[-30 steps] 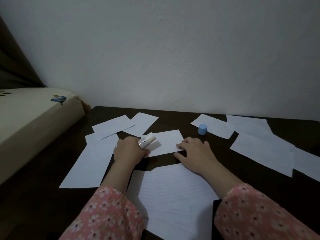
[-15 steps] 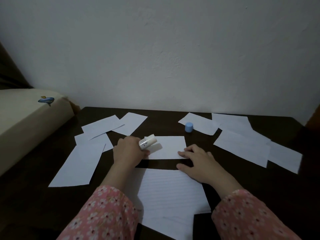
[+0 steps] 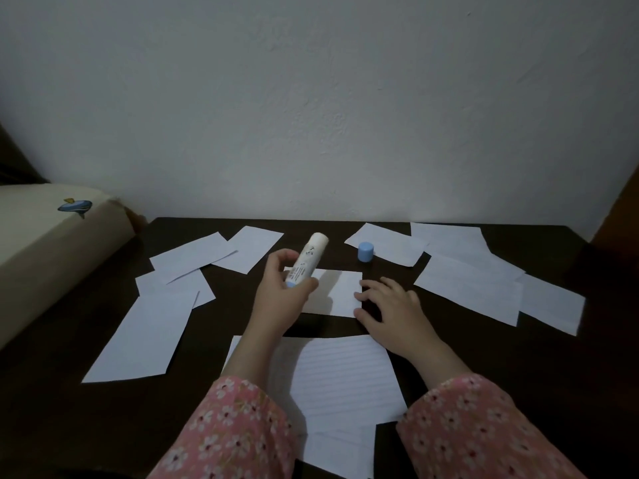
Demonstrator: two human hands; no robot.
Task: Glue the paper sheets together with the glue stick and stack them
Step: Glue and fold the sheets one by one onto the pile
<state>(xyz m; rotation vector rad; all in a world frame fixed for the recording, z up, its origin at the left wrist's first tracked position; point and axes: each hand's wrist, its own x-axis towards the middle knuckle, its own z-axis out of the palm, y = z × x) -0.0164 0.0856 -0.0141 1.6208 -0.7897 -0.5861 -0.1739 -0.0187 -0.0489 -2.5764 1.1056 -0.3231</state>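
Left hand has its fingers wrapped round the uncapped glue stick, tilted up above the small paper sheet mid-table. Right hand lies flat with fingers spread on that sheet's right edge. The blue cap stands near the table's back edge, among loose sheets.

The left hand covers the left part of the small paper sheet and the blue base of the glue stick. The stick's printed label is too small to read. The lined sheet at 6 o'clock is partly hidden by both sleeves, and the bed at 9 o'clock runs off the edge.
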